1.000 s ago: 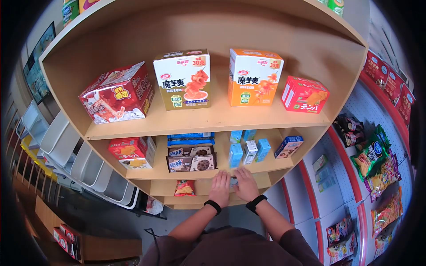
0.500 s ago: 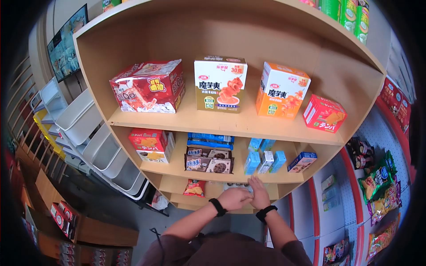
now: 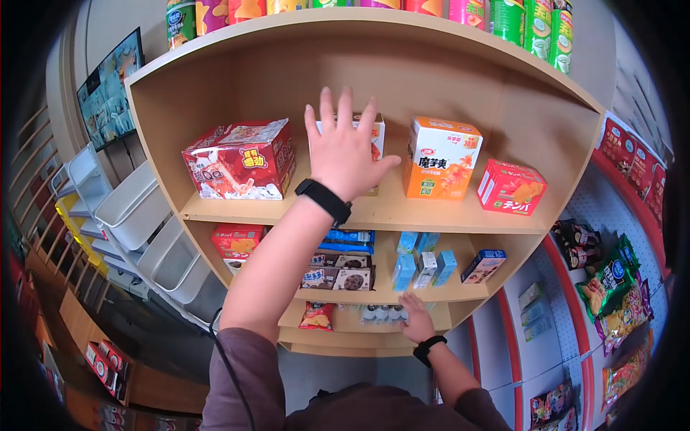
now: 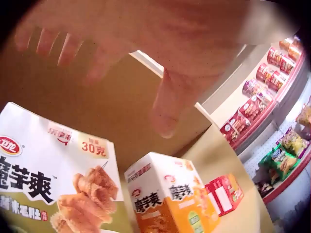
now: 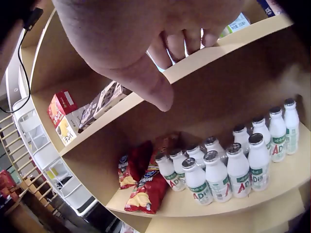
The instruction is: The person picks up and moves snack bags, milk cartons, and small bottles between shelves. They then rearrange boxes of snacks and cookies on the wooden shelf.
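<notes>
1. Wooden shop shelving [image 3: 374,212] fills my view. Since a second ago the left hand [image 3: 343,154] has left the bottom shelf and risen to the upper one.
2. It is spread wide and holds nothing, in front of the white snack box [image 4: 43,174] marked "魔芋爽" and "30克". I cannot tell whether they touch.
3. The right hand [image 3: 415,327] stays low, fingers relaxed and empty, just beside the "AD" milk bottles [image 5: 228,167].
4. I see an orange box [image 3: 440,159] with the same name to the right of the white one and a red box [image 3: 241,159] to its left. Crisp bags [image 5: 146,187] lie beside the bottles.
</notes>
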Demonstrator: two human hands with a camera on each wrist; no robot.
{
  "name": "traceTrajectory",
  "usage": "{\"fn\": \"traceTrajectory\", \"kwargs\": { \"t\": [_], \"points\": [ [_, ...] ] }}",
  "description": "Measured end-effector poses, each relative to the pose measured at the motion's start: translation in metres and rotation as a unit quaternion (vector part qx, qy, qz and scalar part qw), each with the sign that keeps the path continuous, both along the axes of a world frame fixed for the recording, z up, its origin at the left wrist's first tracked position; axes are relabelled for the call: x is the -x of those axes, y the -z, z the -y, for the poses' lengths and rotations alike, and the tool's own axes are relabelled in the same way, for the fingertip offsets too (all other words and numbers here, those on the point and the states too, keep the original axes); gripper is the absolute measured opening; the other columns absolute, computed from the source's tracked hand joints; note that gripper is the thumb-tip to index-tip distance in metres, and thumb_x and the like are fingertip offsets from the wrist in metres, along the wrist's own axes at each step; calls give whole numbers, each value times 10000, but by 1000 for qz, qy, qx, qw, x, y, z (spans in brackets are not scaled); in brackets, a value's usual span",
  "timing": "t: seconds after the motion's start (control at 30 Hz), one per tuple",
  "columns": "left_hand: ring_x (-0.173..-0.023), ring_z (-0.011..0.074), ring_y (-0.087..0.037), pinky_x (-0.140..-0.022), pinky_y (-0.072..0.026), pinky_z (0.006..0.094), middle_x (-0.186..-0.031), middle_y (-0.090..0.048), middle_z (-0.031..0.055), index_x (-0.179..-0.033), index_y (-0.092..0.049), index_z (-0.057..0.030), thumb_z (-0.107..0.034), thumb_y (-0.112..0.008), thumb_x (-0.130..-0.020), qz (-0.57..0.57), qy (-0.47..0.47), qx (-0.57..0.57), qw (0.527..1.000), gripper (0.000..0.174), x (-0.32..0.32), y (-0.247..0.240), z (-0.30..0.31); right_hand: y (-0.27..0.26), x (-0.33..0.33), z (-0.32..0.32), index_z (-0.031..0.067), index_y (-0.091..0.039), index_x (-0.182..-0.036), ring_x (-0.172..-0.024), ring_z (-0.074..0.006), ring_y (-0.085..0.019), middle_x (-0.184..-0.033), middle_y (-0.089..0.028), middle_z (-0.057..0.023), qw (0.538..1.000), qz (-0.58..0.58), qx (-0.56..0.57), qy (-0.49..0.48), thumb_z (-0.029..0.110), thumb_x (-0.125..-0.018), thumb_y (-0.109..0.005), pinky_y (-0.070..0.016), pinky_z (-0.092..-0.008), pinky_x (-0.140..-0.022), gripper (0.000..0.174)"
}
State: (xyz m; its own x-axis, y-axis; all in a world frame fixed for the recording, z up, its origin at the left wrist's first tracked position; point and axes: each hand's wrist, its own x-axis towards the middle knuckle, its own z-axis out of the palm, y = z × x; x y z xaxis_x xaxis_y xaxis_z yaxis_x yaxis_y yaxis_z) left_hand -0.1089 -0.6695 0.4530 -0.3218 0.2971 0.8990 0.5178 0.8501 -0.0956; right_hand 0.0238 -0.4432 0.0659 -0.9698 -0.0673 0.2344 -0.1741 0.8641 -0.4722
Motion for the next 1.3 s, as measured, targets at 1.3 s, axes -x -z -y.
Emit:
{"fn": "traceTrajectory", "kwargs": {
  "t": [1.3],
  "points": [
    [-1464, 390, -288, -1196, -173, 560, -1496, -447, 191, -1440, -505, -190, -616, -638, -847, 117, -160, 22, 980, 742, 42, 20, 150, 7, 0, -4, 44, -466, -1436, -1453, -369, -321, -1545, -399, -181, 1000, -4, -17, -11, 126, -747, -745, -243, -473, -1216, 749]
  ]
}}
